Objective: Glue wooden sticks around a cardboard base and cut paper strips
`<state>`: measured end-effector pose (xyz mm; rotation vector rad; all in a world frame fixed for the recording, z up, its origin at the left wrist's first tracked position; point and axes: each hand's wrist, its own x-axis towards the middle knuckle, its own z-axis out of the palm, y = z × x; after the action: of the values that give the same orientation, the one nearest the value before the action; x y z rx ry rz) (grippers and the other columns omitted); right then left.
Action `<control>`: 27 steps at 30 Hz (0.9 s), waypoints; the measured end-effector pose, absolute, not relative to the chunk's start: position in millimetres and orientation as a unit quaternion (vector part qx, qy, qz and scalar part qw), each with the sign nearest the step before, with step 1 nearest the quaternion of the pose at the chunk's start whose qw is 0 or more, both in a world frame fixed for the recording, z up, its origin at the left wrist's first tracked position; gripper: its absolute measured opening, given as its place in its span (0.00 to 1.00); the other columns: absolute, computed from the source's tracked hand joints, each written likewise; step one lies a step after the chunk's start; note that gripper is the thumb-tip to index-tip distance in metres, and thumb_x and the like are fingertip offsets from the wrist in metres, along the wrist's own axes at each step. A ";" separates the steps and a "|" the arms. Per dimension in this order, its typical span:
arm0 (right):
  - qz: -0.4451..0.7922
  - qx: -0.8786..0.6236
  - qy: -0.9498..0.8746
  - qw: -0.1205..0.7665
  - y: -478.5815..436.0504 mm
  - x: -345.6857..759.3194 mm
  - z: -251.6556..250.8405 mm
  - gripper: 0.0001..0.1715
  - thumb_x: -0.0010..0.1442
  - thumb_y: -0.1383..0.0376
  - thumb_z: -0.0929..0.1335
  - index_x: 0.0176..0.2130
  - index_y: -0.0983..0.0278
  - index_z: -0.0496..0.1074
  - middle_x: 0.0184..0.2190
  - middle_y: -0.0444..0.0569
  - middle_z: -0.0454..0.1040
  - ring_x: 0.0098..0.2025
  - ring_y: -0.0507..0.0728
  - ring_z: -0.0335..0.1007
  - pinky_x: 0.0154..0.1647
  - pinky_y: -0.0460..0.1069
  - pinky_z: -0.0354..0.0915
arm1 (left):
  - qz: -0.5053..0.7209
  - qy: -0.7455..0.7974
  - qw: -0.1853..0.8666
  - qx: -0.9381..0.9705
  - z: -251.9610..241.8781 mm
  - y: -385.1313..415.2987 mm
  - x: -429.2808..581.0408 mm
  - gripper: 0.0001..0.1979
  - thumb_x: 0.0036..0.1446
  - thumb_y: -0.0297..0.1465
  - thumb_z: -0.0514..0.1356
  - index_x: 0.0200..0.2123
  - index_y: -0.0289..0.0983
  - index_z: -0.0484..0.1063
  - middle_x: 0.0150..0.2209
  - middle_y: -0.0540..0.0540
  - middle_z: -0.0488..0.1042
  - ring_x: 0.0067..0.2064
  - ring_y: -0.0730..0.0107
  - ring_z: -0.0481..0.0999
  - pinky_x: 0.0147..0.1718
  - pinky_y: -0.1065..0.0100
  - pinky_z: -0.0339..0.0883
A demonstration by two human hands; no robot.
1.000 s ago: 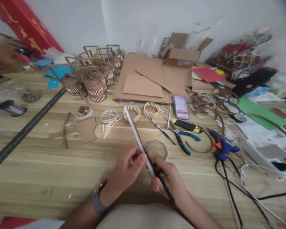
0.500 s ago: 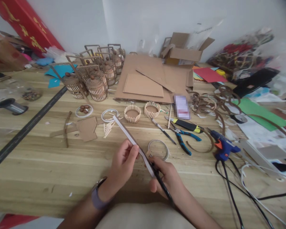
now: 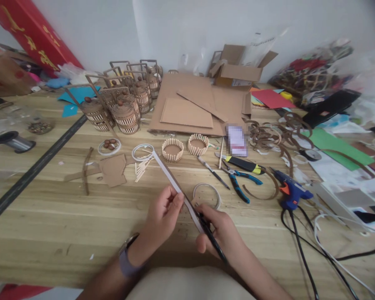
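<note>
My left hand [image 3: 165, 212] pinches a long narrow strip [image 3: 167, 171], white on one face and brown along its edge, between thumb and fingers. Low in front of my body, my right hand [image 3: 220, 229] is closed around a black tool [image 3: 215, 241] that looks like scissors; its front part lies against the strip's near end and is partly hidden. Just beyond my hands lies a pale ring [image 3: 219, 196]. Farther off stand two small round stick-walled baskets [image 3: 173, 157] [image 3: 198, 151], with loose short sticks [image 3: 140, 170] on the left.
Several lidded baskets with tall handles [image 3: 125, 118] stand at the back left, beside cardboard sheets [image 3: 187, 118]. On the right lie pliers [image 3: 240, 187], a utility knife [image 3: 245, 164], a blue glue gun [image 3: 292, 189] with cables, and curled brown strips [image 3: 265, 133].
The view has shifted slightly. My left hand and the far end of the strip have turned slightly to the right; both hands keep their hold.
</note>
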<state>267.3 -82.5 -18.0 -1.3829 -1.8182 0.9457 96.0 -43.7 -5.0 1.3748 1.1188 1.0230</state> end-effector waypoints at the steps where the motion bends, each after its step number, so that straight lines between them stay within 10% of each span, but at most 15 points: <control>1: 0.352 -0.526 -0.700 0.330 -82.2 267.7 -17.6 0.42 0.46 0.29 0.64 0.31 0.64 0.70 0.18 0.37 0.56 0.20 0.49 0.50 0.20 0.44 0.49 | 0.420 0.466 0.520 0.580 -5.2 -44.4 96.1 0.17 0.64 0.45 0.53 0.28 0.39 0.62 0.23 0.55 0.59 0.25 0.73 0.60 0.24 0.72 0.56; 27: 0.266 -0.533 -0.735 0.322 -78.4 267.4 -15.0 0.41 0.49 0.29 0.62 0.28 0.63 0.70 0.17 0.41 0.62 0.21 0.52 0.56 0.24 0.46 0.53 | 0.383 0.453 0.495 0.635 -5.9 -50.4 96.6 0.13 0.66 0.40 0.50 0.32 0.39 0.64 0.26 0.53 0.65 0.28 0.71 0.64 0.28 0.70 0.57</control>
<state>267.4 -78.4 -15.0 -1.4007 -1.9313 0.6989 96.6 -50.4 -5.9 1.5388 1.0974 0.9271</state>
